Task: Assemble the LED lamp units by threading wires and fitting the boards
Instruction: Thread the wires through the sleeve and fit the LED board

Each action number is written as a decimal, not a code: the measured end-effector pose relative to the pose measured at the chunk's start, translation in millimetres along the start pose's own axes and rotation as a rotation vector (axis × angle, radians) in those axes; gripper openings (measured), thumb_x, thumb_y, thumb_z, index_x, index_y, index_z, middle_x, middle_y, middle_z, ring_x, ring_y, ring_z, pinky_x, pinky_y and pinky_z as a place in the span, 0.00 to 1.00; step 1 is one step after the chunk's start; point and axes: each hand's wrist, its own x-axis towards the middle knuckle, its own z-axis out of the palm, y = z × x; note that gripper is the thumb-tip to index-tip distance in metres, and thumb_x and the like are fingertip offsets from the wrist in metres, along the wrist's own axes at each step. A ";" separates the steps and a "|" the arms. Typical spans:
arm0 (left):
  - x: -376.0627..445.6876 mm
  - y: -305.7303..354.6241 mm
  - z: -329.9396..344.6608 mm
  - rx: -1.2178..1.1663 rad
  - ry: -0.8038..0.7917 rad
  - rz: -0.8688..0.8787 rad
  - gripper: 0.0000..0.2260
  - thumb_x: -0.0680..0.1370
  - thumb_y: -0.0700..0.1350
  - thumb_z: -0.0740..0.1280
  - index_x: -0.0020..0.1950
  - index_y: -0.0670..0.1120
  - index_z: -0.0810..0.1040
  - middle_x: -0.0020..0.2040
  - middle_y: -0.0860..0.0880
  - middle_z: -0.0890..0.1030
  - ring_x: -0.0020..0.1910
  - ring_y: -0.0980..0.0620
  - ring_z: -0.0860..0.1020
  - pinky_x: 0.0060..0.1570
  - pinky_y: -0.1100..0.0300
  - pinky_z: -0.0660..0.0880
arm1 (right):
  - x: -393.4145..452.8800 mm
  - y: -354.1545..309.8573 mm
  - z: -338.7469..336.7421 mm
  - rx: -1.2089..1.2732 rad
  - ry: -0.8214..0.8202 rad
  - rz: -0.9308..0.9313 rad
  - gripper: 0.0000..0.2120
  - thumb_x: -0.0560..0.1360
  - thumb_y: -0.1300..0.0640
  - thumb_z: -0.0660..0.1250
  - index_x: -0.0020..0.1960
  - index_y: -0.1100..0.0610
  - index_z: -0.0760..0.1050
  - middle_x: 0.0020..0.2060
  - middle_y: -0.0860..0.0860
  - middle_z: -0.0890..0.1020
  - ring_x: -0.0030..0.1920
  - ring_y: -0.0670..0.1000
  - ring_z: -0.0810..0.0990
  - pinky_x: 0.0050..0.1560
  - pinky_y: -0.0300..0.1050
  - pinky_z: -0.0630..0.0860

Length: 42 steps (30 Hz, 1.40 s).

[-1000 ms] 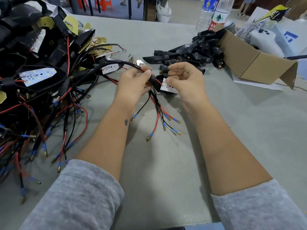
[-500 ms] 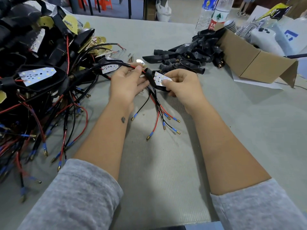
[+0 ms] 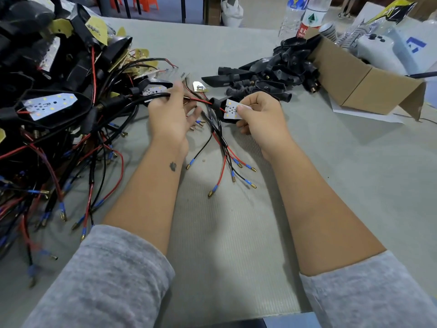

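Note:
My right hand (image 3: 259,116) holds a black lamp housing (image 3: 216,102) and its thumb presses a white LED board (image 3: 232,110) into it. A red wire (image 3: 201,100) runs from the board leftward to my left hand (image 3: 171,116), which grips the red wire together with a black cable (image 3: 151,97). Several red and black leads with blue sleeves and brass tips (image 3: 227,162) hang below the housing onto the grey table (image 3: 331,174).
A big tangle of finished lamp units and wires (image 3: 47,102) fills the left side. Empty black housings (image 3: 272,74) lie piled by an open cardboard box (image 3: 354,76) at the back right. A loose board (image 3: 198,86) lies behind my hands. Bottles (image 3: 309,15) stand at the far edge.
My left hand slid left along the wire, drawing the red wire taut. My right hand turned the housing so the board faces up and pressed it in.

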 end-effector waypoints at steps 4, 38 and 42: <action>-1.9 -1.3 -1.4 0.040 -0.020 0.035 0.09 0.79 0.42 0.67 0.40 0.42 0.76 0.36 0.48 0.78 0.32 0.56 0.78 0.38 0.64 0.78 | -1.5 -2.4 0.3 0.088 -0.029 0.023 0.07 0.78 0.66 0.63 0.43 0.57 0.73 0.38 0.55 0.80 0.33 0.49 0.78 0.33 0.40 0.76; -13.6 -8.9 4.7 0.103 -0.217 -0.009 0.09 0.81 0.39 0.63 0.43 0.39 0.79 0.40 0.46 0.83 0.40 0.53 0.84 0.47 0.60 0.81 | -2.6 -6.7 3.7 0.225 -0.008 0.065 0.10 0.75 0.66 0.64 0.43 0.54 0.80 0.35 0.51 0.80 0.29 0.47 0.75 0.29 0.39 0.73; -14.1 -10.6 4.8 0.178 -0.242 -0.010 0.09 0.81 0.39 0.63 0.45 0.39 0.79 0.43 0.44 0.82 0.43 0.51 0.83 0.50 0.56 0.81 | -2.9 -3.7 8.1 0.066 0.007 0.017 0.09 0.76 0.55 0.70 0.38 0.53 0.75 0.37 0.54 0.77 0.35 0.49 0.77 0.34 0.39 0.77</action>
